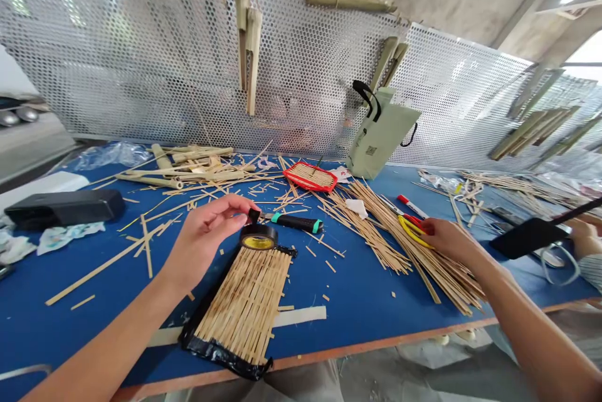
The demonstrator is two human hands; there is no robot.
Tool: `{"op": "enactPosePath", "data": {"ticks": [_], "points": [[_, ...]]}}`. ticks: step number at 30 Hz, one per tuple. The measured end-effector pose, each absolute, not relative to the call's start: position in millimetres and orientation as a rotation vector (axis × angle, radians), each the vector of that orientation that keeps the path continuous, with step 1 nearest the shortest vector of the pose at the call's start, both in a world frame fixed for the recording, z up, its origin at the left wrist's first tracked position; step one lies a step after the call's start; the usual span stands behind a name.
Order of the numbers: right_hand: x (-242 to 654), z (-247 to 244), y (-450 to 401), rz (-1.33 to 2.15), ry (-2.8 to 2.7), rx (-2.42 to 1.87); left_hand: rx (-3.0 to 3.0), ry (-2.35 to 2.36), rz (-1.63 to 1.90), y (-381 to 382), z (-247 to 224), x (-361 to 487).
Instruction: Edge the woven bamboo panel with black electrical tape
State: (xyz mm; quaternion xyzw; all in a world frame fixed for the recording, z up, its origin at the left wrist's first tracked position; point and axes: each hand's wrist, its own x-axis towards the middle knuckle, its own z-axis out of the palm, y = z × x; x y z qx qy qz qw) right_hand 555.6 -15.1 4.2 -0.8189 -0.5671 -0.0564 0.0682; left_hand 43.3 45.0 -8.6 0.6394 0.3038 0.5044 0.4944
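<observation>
My left hand (pixel 207 236) pinches the loose end of black tape between thumb and fingertips. Its roll of black tape (pixel 258 237) rests at the far edge of a woven bamboo panel (pixel 244 301). Black tape binds the panel's left, near and far edges; its right edge shows bare strip ends. Over on the right, my right hand (pixel 446 239) is closed around the red and yellow handles of scissors (pixel 414 231), which lie over a bundle of thin bamboo strips (pixel 442 270). A black and teal utility knife (pixel 297 222) lies just beyond the tape roll.
On the blue table (pixel 357 320) are a red-edged woven panel (pixel 310 177), a red marker (pixel 411 206), a black case (pixel 66 209) and scattered bamboo offcuts. A green paper bag (pixel 383 135) stands before the perforated metal screen (pixel 301 76). Another person's hand (pixel 586 236) shows at far right.
</observation>
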Motion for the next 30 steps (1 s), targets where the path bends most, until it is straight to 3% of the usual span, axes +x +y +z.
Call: {"op": "enactPosePath", "data": {"ticks": [5, 15, 25, 30], "points": [[571, 15, -15, 0.045, -1.710, -2.587, 1.593, 0.743, 1.143, 45, -3, 42], [583, 23, -24, -0.029, -1.618, -2.665, 1.581, 0.827, 1.075, 49, 0, 45], [516, 53, -32, -0.206, -1.826, -2.429, 1.584, 0.900, 1.123, 54, -6, 45], [431, 51, -23, -0.003, -1.994, -2.164, 1.648, 0.943, 1.133, 55, -9, 45]]}}
